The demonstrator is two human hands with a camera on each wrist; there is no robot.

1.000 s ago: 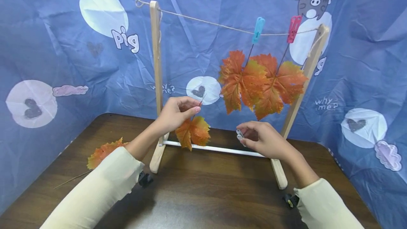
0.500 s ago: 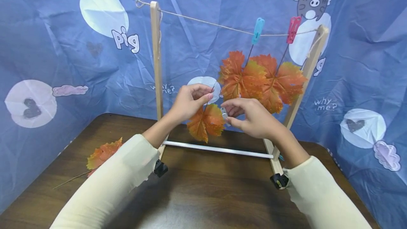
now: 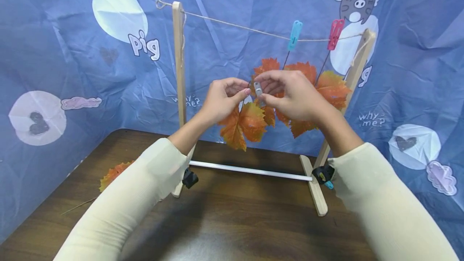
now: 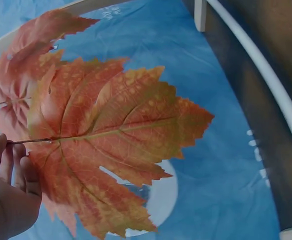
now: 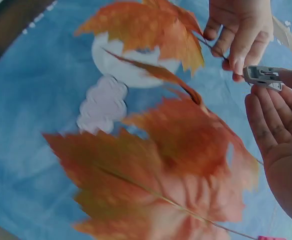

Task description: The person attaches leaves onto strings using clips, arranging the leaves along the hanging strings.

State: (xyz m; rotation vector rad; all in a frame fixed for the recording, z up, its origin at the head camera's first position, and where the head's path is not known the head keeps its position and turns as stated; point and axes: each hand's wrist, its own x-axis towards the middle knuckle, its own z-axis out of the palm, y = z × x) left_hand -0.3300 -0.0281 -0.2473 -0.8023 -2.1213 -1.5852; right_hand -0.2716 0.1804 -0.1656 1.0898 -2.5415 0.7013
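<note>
My left hand [image 3: 225,99] pinches the thin dark stem of an orange maple-like leaf [image 3: 243,126], which hangs below the fingers and fills much of the left wrist view. Beside it my right hand [image 3: 295,94] grips a grey clothespin [image 5: 263,76] between thumb and fingers, close to the left fingertips. A string [image 3: 235,29] runs above both hands between two wooden posts. On it, a light blue clothespin [image 3: 295,35] and a red clothespin [image 3: 336,34] each hold a similar leaf by its stem. My right hand partly hides those hanging leaves [image 3: 332,87].
Another orange leaf [image 3: 114,175] lies on the brown table [image 3: 250,216] at the left, partly behind my left sleeve. A white bar [image 3: 250,170] joins the wooden feet of the stand. Blue printed cloth [image 3: 47,63] encloses the back and sides.
Both hands have risen toward the string and come together. The left hand moved right with its leaf; the right hand moved left with the grey clothespin, now in front of the hanging leaves.
</note>
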